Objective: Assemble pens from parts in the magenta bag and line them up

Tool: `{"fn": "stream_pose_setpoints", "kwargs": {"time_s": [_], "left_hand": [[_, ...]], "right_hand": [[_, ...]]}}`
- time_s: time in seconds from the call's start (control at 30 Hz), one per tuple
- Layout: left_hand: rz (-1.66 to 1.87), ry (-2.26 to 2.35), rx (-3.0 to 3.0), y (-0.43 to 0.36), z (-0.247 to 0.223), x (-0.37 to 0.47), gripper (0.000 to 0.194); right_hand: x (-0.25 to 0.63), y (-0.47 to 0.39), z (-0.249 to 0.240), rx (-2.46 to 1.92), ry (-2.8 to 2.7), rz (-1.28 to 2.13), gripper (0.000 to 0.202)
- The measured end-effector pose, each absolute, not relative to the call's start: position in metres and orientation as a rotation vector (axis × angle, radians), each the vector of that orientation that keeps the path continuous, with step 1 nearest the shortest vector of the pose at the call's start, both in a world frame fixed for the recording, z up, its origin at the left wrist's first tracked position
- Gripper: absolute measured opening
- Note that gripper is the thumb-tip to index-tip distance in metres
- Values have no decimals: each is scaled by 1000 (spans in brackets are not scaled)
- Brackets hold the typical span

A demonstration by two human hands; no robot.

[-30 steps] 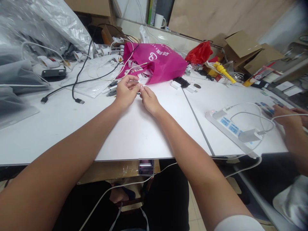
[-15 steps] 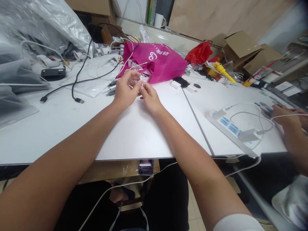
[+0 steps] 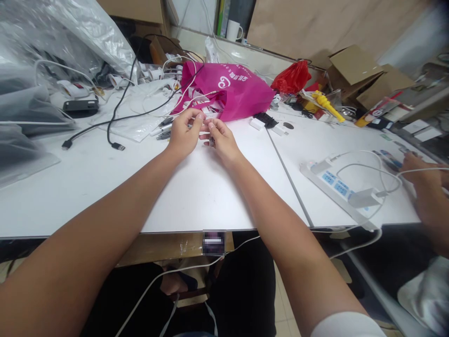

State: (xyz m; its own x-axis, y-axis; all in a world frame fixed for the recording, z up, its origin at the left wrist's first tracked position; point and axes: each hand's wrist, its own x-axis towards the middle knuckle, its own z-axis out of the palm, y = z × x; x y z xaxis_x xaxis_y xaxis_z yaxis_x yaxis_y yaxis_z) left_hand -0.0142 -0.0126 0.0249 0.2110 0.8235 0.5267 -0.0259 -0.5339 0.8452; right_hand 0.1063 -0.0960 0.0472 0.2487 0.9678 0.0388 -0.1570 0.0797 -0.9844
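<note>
My left hand (image 3: pixel 187 132) and my right hand (image 3: pixel 221 139) meet just in front of the pink bag (image 3: pixel 245 96), above the white table (image 3: pixel 206 192). Both are closed in a pinch, their fingertips nearly touching. A small grey, shiny bit shows under the fingers of my right hand, too small to name. What the left fingers hold, if anything, is hidden. Several pens (image 3: pixel 164 131) lie left of my left hand. The bag lies on its side, its mouth full of white and red pieces.
At left are a black USB cable (image 3: pixel 117 146), a black device (image 3: pixel 80 106) and plastic bags (image 3: pixel 28 121). At right lie white adapters (image 3: pixel 257 123), a power strip (image 3: pixel 336 187) with plugged-in chargers, a yellow tool (image 3: pixel 328 105) and another person's hands (image 3: pixel 421 171).
My hands have lowered slightly and their fingers have shifted. The small white piece seen between the fingertips is now hard to see, and a grey bit shows under my right fingers.
</note>
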Motion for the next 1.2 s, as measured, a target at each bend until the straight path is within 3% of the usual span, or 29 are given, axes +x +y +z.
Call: {"fn": "stream_pose_setpoints", "kwargs": {"time_s": [0.3, 0.53, 1.2], "left_hand": [[1445, 775, 1709, 3, 7, -10, 22], [918, 791, 1468, -14, 10, -4, 14], [685, 683, 1228, -32, 22, -4, 11]], "right_hand": [[111, -94, 45, -1137, -912, 1030, 27], [120, -85, 39, -1165, -1097, 643, 38], [130, -92, 44, -1134, -1070, 811, 32]]}}
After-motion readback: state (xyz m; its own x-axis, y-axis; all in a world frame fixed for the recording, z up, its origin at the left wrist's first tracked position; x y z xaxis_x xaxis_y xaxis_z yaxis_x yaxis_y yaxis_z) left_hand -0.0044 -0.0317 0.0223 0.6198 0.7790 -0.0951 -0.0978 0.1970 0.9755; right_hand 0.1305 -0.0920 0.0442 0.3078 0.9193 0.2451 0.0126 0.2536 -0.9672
